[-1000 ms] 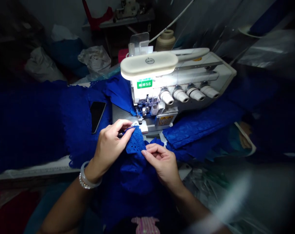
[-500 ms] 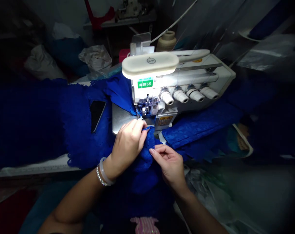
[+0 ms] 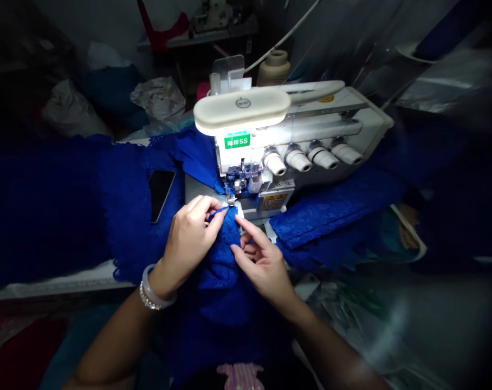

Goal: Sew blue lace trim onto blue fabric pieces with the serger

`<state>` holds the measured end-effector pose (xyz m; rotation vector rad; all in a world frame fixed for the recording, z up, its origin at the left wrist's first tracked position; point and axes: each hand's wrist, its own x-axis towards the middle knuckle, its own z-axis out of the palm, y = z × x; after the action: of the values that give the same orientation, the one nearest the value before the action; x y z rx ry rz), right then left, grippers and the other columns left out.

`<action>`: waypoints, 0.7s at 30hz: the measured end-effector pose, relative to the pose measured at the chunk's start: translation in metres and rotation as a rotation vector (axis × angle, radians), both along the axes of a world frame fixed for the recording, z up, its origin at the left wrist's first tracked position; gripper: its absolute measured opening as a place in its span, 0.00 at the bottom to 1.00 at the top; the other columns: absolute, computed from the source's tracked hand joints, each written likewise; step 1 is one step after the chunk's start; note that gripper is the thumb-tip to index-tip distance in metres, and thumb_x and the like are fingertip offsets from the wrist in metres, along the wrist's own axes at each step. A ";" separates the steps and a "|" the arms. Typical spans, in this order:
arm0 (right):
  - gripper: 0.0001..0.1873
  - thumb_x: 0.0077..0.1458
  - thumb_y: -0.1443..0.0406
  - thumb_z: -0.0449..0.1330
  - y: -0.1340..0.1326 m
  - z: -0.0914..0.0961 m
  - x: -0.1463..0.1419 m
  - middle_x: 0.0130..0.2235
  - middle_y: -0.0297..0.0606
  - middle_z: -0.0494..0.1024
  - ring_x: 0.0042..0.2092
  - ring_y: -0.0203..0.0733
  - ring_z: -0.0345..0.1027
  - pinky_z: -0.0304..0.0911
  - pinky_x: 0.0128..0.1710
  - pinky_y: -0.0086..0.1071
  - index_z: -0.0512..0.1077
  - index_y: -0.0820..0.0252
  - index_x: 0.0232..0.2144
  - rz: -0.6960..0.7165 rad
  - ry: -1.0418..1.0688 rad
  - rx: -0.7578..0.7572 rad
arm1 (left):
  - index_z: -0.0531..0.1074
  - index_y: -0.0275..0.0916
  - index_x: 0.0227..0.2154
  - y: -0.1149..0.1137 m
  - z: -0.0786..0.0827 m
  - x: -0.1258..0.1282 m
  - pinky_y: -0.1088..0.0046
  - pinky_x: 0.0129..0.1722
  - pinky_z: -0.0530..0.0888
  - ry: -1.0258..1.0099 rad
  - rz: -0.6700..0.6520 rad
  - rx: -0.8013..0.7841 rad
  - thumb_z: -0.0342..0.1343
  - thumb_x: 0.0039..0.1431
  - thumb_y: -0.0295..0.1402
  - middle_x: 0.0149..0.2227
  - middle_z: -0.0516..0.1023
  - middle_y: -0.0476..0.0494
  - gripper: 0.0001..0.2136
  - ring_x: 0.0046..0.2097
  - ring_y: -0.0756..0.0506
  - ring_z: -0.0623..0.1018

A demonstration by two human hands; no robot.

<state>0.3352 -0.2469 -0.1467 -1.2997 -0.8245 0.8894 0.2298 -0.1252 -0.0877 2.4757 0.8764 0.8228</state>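
A strip of blue eyelet fabric [image 3: 225, 257] runs from my lap up to the presser foot [image 3: 230, 197] of a white overlock sewing machine [image 3: 311, 127]. With thumb and forefinger, my left hand [image 3: 193, 230] pinches the fabric's upper left edge, just in front of the foot. My right hand [image 3: 264, 265] is at the strip's right edge, forefinger stretched toward the foot and thumb apart from it, both touching the cloth. Its other fingers are curled and partly hidden. The fabric's top end lies at the foot; whether it is under it, I cannot tell.
A phone [image 3: 161, 195] lies on blue cloth left of the machine. More blue fabric [image 3: 311, 216] is heaped to the right. The lamp head [image 3: 241, 111] overhangs the needle area. A thread cone [image 3: 274, 67] stands behind, and plastic bags [image 3: 343, 309] lie lower right.
Both hands have moved left and slightly up with the fabric, whose end is now at the presser foot. My right hand's pinch has loosened, with the forefinger stretched forward.
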 end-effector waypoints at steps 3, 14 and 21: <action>0.32 0.55 0.69 0.59 0.001 0.005 0.007 0.32 0.29 0.62 0.26 0.29 0.55 0.58 0.25 0.23 0.64 0.48 0.62 0.098 -0.076 -0.051 | 0.71 0.38 0.31 0.000 0.000 0.001 0.75 0.33 0.69 -0.007 -0.026 -0.010 0.57 0.61 0.30 0.31 0.75 0.49 0.03 0.32 0.50 0.74; 0.36 0.55 0.70 0.57 -0.011 0.003 0.012 0.32 0.31 0.63 0.27 0.31 0.58 0.62 0.26 0.24 0.58 0.49 0.65 0.030 -0.260 -0.076 | 0.72 0.38 0.32 -0.008 -0.002 0.011 0.73 0.33 0.69 -0.012 -0.065 -0.009 0.57 0.62 0.30 0.32 0.76 0.48 0.03 0.34 0.48 0.75; 0.35 0.57 0.70 0.54 0.001 0.006 0.004 0.38 0.40 0.74 0.34 0.42 0.68 0.69 0.42 0.37 0.58 0.50 0.66 0.016 -0.476 -0.003 | 0.72 0.38 0.31 -0.001 0.000 -0.002 0.74 0.32 0.68 -0.013 0.005 -0.018 0.57 0.61 0.30 0.30 0.75 0.48 0.04 0.31 0.50 0.73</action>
<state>0.3394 -0.2454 -0.1409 -1.5343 -1.2030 0.5968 0.2281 -0.1263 -0.0877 2.4511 0.8825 0.8280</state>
